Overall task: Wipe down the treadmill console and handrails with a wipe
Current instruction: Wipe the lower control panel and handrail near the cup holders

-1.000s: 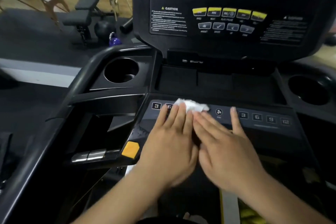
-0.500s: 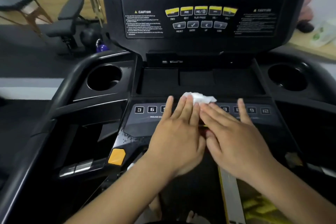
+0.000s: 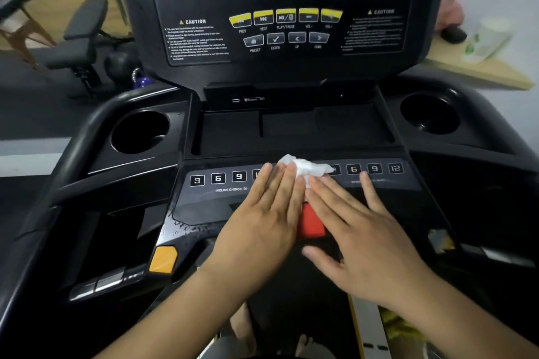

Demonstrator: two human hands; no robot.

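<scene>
The treadmill console (image 3: 204,210) fills the middle of the frame, black, with a slanted grey button strip (image 3: 221,183) running across its centre. On that strip lies a crumpled white wipe (image 3: 303,167), at centre frame, covering part of the numbered keys (3, 6 and 9 show to its left; 6, 9 and 12 to its right). Two flat hands rest on the wipe and the panel below: the left hand (image 3: 262,227) and the right hand (image 3: 364,236), fingers spread and touching the wipe's near edge. A red button (image 3: 310,221) shows between them. Water droplets (image 3: 180,227) speckle the console's lower-left corner.
</scene>
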